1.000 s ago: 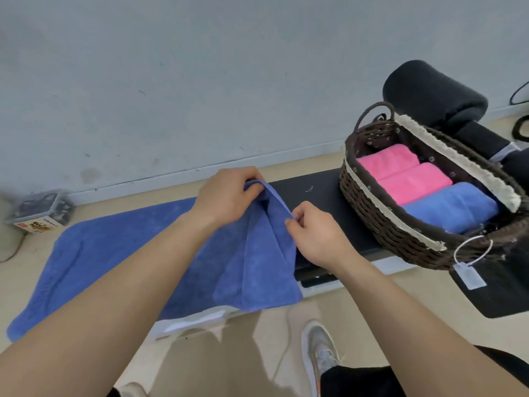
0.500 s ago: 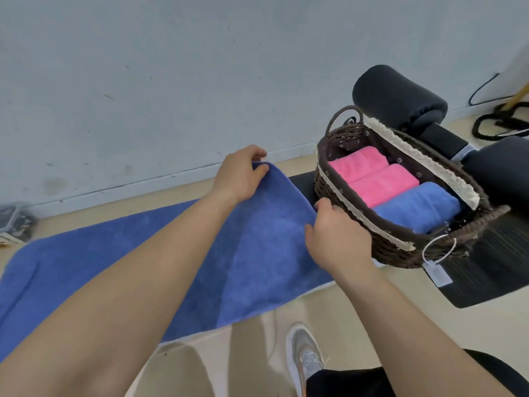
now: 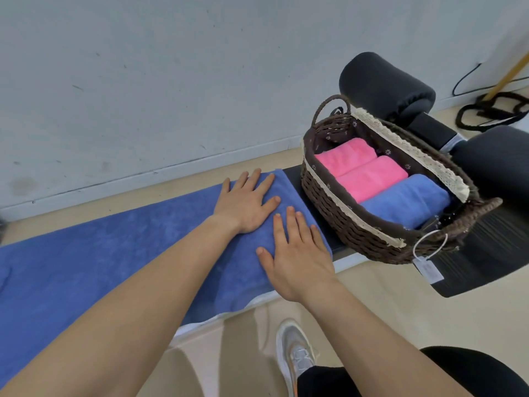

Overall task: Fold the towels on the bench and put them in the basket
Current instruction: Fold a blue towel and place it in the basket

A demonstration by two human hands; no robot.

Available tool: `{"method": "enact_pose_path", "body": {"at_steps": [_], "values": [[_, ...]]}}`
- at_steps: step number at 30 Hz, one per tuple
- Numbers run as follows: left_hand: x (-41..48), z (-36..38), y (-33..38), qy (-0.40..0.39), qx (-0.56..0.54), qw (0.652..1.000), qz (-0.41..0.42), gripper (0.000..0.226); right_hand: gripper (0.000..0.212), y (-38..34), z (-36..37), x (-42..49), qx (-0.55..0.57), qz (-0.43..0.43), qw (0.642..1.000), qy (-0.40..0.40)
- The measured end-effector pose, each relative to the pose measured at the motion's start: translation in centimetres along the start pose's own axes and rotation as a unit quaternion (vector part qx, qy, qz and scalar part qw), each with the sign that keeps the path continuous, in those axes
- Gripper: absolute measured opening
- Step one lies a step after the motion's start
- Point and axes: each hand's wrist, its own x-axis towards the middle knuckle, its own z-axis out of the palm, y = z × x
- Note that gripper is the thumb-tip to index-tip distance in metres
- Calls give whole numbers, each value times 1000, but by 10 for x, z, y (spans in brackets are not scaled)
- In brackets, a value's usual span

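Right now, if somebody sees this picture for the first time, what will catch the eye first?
First, the two hands: the left hand and the right hand press flat, side by side, on the right end of a long blue towel spread along the bench. Right of them stands a dark wicker basket with two pink towels and a folded blue towel inside.

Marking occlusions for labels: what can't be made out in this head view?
Head view only.
blue towel: left end cut off by the frame's left edge; forearms cover part.
bench: mostly under the towel and the basket; only a dark strip shows.
basket floor: hidden by the pink towels and the folded blue towel.
tag: print too small to read.
left hand, right hand: flat on the towel, palms hidden.
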Motion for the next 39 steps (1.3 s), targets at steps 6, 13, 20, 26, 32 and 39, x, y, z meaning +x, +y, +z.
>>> {"method": "enact_pose_path", "body": {"at_steps": [6, 13, 20, 26, 32, 39], "values": [[-5, -5, -2, 40, -72, 996, 12, 65, 70, -16, -13, 6, 18, 10, 997, 68], [-99, -18, -98, 89, -86, 990, -62, 64, 55, -69, -28, 13, 43, -80, 993, 70], [-226, -29, -201, 115, -97, 960, -234, 61, 53, -186, -21, 2, 67, -192, 979, 34], [-305, -33, -258, 162, -151, 907, -359, 55, 56, -281, -2, -22, 80, -265, 961, -4], [-347, -30, -303, 146, -269, 831, -465, 49, 44, -346, 22, -42, 64, -309, 949, 0], [-358, -35, -318, 99, -378, 804, -447, 22, 27, -395, 44, -53, 60, -328, 943, 13]]}}
